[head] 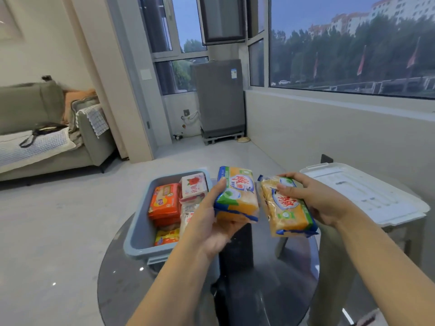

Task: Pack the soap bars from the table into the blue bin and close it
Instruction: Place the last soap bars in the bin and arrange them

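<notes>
Bin [138,229] is sitting left of centre; my left hand [211,229], nearer, and my right hand [315,201] are each clasping an upright soap pack [237,198].

left hand [213,228] hides bin [141,222] rim, interior

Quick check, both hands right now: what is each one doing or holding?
Left hand: closed on a yellow soap pack, held above the table.
Right hand: closed on a second yellow soap pack, also held up.
</notes>
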A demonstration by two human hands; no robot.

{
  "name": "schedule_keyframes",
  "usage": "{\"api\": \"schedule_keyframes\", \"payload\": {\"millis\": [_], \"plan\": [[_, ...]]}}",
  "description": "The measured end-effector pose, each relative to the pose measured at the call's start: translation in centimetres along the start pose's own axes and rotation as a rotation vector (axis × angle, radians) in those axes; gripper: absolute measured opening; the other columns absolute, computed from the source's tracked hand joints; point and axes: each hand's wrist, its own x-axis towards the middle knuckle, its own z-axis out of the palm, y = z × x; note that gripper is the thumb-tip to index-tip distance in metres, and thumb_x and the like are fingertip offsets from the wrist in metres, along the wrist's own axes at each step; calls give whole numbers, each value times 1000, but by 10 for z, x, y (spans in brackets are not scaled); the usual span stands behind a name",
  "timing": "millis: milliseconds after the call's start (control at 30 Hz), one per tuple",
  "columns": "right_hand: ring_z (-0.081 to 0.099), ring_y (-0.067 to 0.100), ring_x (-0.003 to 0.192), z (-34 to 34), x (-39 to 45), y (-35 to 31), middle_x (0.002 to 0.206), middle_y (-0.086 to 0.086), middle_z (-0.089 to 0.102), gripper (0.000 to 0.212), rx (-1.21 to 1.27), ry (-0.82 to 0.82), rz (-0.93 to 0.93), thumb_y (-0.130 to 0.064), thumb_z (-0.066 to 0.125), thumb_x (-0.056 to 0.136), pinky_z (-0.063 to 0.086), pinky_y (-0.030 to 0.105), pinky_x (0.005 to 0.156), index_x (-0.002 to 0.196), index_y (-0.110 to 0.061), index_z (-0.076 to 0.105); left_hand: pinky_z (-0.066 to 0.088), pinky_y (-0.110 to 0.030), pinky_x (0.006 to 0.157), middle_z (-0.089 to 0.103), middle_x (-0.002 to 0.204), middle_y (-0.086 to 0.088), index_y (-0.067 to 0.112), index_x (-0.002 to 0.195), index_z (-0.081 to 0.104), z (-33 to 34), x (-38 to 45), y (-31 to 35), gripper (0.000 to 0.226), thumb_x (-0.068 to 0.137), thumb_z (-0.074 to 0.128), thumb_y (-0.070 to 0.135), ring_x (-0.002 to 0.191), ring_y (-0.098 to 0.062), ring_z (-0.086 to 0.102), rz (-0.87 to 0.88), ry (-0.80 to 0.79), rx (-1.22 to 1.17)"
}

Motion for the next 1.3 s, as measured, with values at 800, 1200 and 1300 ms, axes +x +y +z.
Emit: {"api": "schedule_keyframes", "payload": {"millis": [800,1200,1300], "plan": [[73,25,74,152,57,-11,82,1,75,51,-46,-233,-66,-38,79,49,59,38,58,96,-32,61,51,-40,96,54,135,-5,23,145,24,-99,-15,80,54,96,47,27,115,-25,59,170,521,1229],[73,23,70,151,58,-10,91,6,71,46,-35,-233,-52,-33,75,56,57,32,52,99,-31,57,51,-38,97,64,121,-15,7,120,51,-92,0,83,26,95,46,14,104,-23,64,-249,578,1069],[73,23,70,150,58,-10,88,5,72,50,-38,-243,-51,-34,76,53,56,30,51,99,-30,57,53,-38,91,66,113,-14,7,116,50,-87,-3,87,22,95,49,13,101,-26,65,-199,574,943]]}}
